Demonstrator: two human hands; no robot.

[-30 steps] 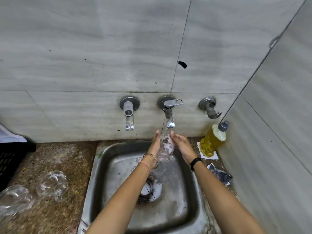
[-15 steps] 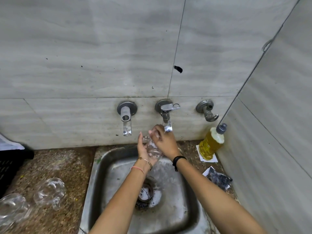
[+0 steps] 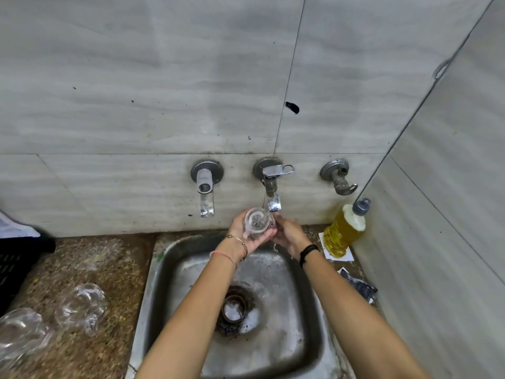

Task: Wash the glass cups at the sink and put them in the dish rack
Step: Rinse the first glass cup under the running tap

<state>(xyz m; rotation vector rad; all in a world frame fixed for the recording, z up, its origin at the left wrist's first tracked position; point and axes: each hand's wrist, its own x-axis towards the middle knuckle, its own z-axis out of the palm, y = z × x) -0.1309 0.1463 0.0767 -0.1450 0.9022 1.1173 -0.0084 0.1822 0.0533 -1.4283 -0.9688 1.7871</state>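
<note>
A clear glass cup (image 3: pixel 257 221) sits in my left hand (image 3: pixel 241 235), mouth turned toward me, just below the spout of the middle tap (image 3: pixel 273 198). My left fingers curl round its side. My right hand (image 3: pixel 287 234) is against the cup's right side and base under the spout. Both hands are over the far edge of the steel sink (image 3: pixel 164 269). Two more glass cups (image 3: pixel 80 306) (image 3: pixel 20 330) lie on the stone counter at the lower left. The black dish rack (image 3: pixel 13 266) shows at the left edge.
A bottle of yellow dish liquid (image 3: pixel 344 231) stands on the counter right of the sink, by the side wall. A dark packet (image 3: pixel 359 288) lies nearer me. Another tap (image 3: pixel 205 192) and a wall valve (image 3: pixel 340 179) flank the middle tap. The drain (image 3: pixel 233 310) lies mid-sink.
The cup has been turned from upright between both palms to mouth toward me in my left hand. My right hand went from the tap handle back to the cup's side.
</note>
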